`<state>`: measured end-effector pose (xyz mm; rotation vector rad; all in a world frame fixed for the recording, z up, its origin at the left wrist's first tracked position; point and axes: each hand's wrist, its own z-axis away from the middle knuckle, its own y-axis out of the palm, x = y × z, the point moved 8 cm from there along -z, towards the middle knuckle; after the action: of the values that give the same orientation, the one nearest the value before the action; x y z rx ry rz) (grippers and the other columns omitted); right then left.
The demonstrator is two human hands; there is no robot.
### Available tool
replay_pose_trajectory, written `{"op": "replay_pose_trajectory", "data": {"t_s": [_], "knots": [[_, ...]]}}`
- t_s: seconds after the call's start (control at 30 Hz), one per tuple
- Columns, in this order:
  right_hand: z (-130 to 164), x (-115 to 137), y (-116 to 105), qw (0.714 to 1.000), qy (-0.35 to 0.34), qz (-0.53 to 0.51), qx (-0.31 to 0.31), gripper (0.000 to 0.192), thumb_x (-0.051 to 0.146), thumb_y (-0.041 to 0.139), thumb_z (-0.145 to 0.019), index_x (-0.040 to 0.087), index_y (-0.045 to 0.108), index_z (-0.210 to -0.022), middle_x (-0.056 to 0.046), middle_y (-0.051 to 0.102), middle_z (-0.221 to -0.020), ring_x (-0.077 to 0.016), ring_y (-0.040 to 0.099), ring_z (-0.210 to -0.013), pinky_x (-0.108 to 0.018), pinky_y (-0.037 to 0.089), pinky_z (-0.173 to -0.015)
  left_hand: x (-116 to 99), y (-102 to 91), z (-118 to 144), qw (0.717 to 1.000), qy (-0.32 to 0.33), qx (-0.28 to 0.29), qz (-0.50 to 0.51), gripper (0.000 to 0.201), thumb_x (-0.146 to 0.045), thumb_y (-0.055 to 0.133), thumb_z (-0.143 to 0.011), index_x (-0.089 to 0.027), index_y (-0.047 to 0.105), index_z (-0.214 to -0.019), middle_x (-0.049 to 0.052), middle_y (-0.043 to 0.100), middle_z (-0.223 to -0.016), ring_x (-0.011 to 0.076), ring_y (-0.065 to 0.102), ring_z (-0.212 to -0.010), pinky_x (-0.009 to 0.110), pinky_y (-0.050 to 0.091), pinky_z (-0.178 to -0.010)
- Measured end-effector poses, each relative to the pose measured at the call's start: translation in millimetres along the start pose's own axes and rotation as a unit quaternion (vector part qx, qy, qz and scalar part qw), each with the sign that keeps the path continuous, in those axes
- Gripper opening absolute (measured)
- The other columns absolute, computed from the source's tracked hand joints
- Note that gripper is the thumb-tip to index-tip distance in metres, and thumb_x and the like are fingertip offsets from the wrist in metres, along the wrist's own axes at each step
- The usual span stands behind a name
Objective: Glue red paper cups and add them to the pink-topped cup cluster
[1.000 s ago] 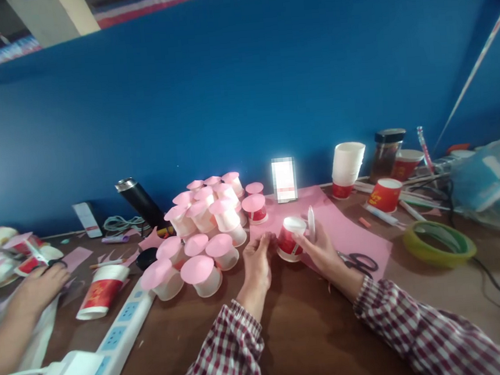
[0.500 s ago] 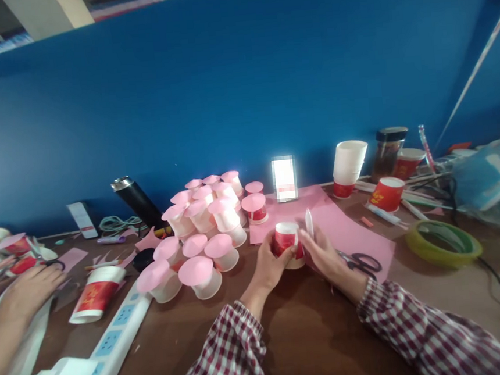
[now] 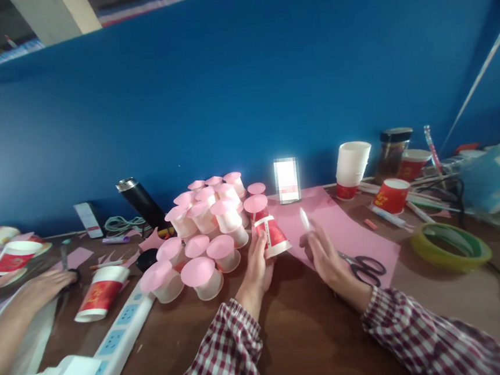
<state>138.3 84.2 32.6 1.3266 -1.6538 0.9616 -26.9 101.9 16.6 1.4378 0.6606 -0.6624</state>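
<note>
My left hand is wrapped round a red and white paper cup, held tilted above the table with its wide rim toward the lower right. To the right of it, apart from the cup, my right hand grips a slim white pen-like tube pointing up; its exact kind is unclear. Behind both hands lies a pink paper sheet, with black-handled scissors beside my right wrist. Left of my left hand stand several upturned paper cups topped with pink paper discs.
A co-worker's hands are at the far left near another cup. A power strip, a lying cup and a black flask are on the left. Stacked cups, a jar and a tape roll stand right.
My left hand has turned the cup from roughly upright to tilted and moved it left and slightly up. My right hand, with the white tube, has come away from the cup.
</note>
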Motion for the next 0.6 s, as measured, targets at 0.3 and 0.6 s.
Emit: {"op": "replay_pose_trajectory", "data": {"t_s": [0.3,0.6], "knots": [[4,27,10,0.999,-0.019,0.019,0.039,0.030,0.039,0.040,-0.100,0.021,0.059,-0.115,-0.003,0.061,-0.081,-0.0141,0.056,-0.062,-0.029,0.051,-0.061,4,-4.0,1,0.997,-0.032,-0.004,0.072,0.027,-0.038,0.073,-0.079,-0.016,0.068,-0.094,0.002,0.072,-0.086,0.0143,0.064,-0.072,0.028,0.050,-0.073],[8,26,11,0.998,-0.039,-0.007,0.038,0.036,0.026,0.039,-0.096,0.022,0.047,-0.130,-0.006,0.062,-0.100,-0.0175,0.059,-0.081,-0.036,0.053,-0.079,-1,-0.1,-1,0.997,-0.019,0.013,0.070,0.022,-0.034,0.069,-0.081,-0.015,0.065,-0.092,0.003,0.069,-0.084,0.0162,0.064,-0.074,0.029,0.051,-0.072]]}}
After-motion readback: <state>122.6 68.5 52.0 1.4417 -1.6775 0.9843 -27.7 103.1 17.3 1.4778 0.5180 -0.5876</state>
